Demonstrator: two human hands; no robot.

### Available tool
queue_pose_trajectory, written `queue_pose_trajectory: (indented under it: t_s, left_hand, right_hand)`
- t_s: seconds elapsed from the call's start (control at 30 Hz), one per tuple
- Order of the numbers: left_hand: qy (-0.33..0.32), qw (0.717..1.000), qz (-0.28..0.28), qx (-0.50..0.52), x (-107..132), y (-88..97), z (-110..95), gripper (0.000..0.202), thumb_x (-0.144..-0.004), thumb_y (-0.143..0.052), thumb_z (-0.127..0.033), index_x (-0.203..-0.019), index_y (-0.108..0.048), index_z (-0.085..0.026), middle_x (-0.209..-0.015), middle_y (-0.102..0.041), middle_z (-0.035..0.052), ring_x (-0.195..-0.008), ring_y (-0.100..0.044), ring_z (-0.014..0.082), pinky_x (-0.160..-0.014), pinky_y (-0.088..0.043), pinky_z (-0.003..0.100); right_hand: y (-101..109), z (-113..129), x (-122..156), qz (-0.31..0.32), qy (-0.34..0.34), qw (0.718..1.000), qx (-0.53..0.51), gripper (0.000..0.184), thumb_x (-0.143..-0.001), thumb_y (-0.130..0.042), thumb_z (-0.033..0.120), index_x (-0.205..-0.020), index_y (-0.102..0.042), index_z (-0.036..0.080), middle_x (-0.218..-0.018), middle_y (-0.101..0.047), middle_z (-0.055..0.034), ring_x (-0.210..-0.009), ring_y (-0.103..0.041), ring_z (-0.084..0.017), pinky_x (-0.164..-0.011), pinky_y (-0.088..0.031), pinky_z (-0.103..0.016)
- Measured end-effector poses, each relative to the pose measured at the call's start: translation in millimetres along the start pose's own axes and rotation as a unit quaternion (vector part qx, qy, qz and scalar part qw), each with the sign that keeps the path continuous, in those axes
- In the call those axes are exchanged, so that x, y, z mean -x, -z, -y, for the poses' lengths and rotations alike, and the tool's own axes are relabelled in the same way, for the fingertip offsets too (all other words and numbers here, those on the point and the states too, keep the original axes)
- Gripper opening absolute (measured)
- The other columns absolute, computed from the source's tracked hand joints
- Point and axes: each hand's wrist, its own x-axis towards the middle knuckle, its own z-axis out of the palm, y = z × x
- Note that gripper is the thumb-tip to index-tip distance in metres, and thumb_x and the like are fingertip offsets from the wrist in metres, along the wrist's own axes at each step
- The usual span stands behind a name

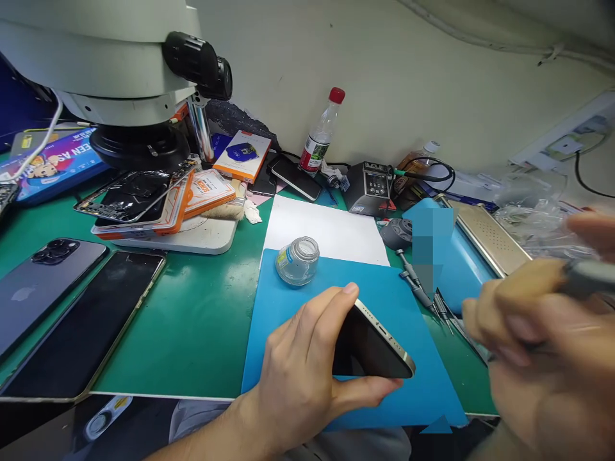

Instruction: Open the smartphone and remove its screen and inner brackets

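In our left hand (300,365), the grip pinches a phone (369,349) by its edges, tilted over the blue mat (262,320) on the green tabletop (192,326). Our right hand (533,339), blurred, curls its grip round a grey tool (590,277) to the right.

Red-capped bottle (316,142) right of microscope (115,70)

Here's the jar (298,264) on our mat (375,276), the paper (331,232) behind it, the bottle (319,137) farther back; left of the mat, a face-up phone (89,326), then a face-down phone (45,291); over the mat, nearer us than the jar, the held phone (369,349).
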Motion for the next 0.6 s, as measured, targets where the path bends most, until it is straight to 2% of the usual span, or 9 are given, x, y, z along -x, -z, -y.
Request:
queue_pose_trajectory:
  t_s: [0.03,0.07,0.1,0.13,0.2,0.3,0.4,0.53,0.6]
  left_hand:
    - [-0.002,1.000,0.000,-0.002,-1,0.3,0,0.077,-0.112,-0.079,-0.062,-0.164,-0.056,-0.011,-0.133,-0.089,0.0182,-0.128,-0.089,0.0254,-0.108,-0.073,0.030]
    - [-0.006,1.000,0.000,-0.004,-1,0.7,-1,0.075,-0.113,-0.077,-0.062,-0.163,-0.057,-0.010,-0.133,-0.089,0.0188,-0.127,-0.089,0.0249,-0.108,-0.073,0.029]
    - [-0.009,1.000,-0.002,-0.007,-1,1.1,-1,0.073,-0.114,-0.075,-0.062,-0.162,-0.057,-0.009,-0.132,-0.089,0.0192,-0.126,-0.089,0.0245,-0.108,-0.072,0.028]
    - [-0.011,1.000,-0.001,-0.008,-1,1.6,-1,0.072,-0.115,-0.074,-0.062,-0.162,-0.057,-0.009,-0.131,-0.089,0.0193,-0.125,-0.090,0.0245,-0.106,-0.073,0.028]
    - [-0.006,1.000,0.004,-0.006,-1,2.4,-1,0.075,-0.114,-0.075,-0.061,-0.166,-0.054,-0.012,-0.132,-0.089,0.0184,-0.123,-0.090,0.0254,-0.102,-0.075,0.029]
    - [0.006,1.000,0.011,-0.006,2,3.2,-1,0.080,-0.112,-0.079,-0.059,-0.173,-0.049,-0.017,-0.135,-0.088,0.0165,-0.122,-0.091,0.0270,-0.097,-0.077,0.032]
    - [-0.005,1.000,-0.001,-0.013,2,3.9,0,0.073,-0.116,-0.073,-0.059,-0.170,-0.051,-0.015,-0.134,-0.088,0.0174,-0.123,-0.090,0.0263,-0.098,-0.076,0.031]
    - [-0.004,1.000,0.006,-0.019,0,4.7,-1,0.066,-0.120,-0.065,-0.061,-0.164,-0.055,-0.014,-0.132,-0.088,0.0174,-0.123,-0.090,0.0248,-0.100,-0.075,0.029]
    - [0.002,1.000,0.009,-0.025,0,4.5,-2,0.064,-0.120,-0.062,-0.063,-0.163,-0.054,-0.015,-0.131,-0.088,0.0174,-0.124,-0.090,0.0243,-0.102,-0.075,0.029]
  right_hand:
    - [5,0,5,-0.009,0.005,0.999,0.051,0.043,-0.111,-0.077,0.043,-0.154,-0.076,0.041,-0.080,-0.053,0.0009,-0.056,-0.049,-0.014,-0.044,-0.041,-0.030]
    - [9,1,10,0.032,0.008,0.994,0.105,0.030,-0.108,-0.084,0.046,-0.137,-0.083,0.041,-0.075,-0.056,0.0026,-0.053,-0.051,-0.012,-0.044,-0.043,-0.027]
    - [11,4,14,0.072,0.022,0.987,0.139,0.019,-0.108,-0.084,0.050,-0.124,-0.085,0.041,-0.069,-0.058,0.0046,-0.049,-0.050,-0.010,-0.042,-0.043,-0.024]
    - [13,6,15,0.123,0.044,0.978,0.164,0.017,-0.110,-0.082,0.056,-0.116,-0.085,0.040,-0.066,-0.062,0.0065,-0.046,-0.052,-0.009,-0.042,-0.044,-0.021]
    - [14,12,13,0.204,0.085,0.963,0.152,0.023,-0.115,-0.073,0.060,-0.111,-0.083,0.040,-0.071,-0.075,0.0100,-0.045,-0.059,-0.007,-0.044,-0.048,-0.015]
    - [13,19,1,0.258,0.122,0.952,0.108,0.023,-0.120,-0.066,0.053,-0.111,-0.080,0.037,-0.089,-0.086,0.0131,-0.054,-0.072,-0.004,-0.053,-0.053,-0.009]
    - [11,22,-8,0.283,0.145,0.942,0.107,0.029,-0.125,-0.058,0.045,-0.106,-0.076,0.033,-0.083,-0.084,0.0132,-0.051,-0.069,-0.003,-0.052,-0.051,-0.010]
    - [9,21,-10,0.299,0.182,0.925,0.150,0.025,-0.121,-0.060,0.034,-0.102,-0.076,0.029,-0.058,-0.064,0.0132,-0.036,-0.049,-0.004,-0.036,-0.034,-0.020]
    - [8,21,-11,0.296,0.169,0.929,0.146,0.022,-0.117,-0.062,0.029,-0.099,-0.074,0.028,-0.054,-0.058,0.0132,-0.034,-0.042,-0.005,-0.034,-0.029,-0.022]
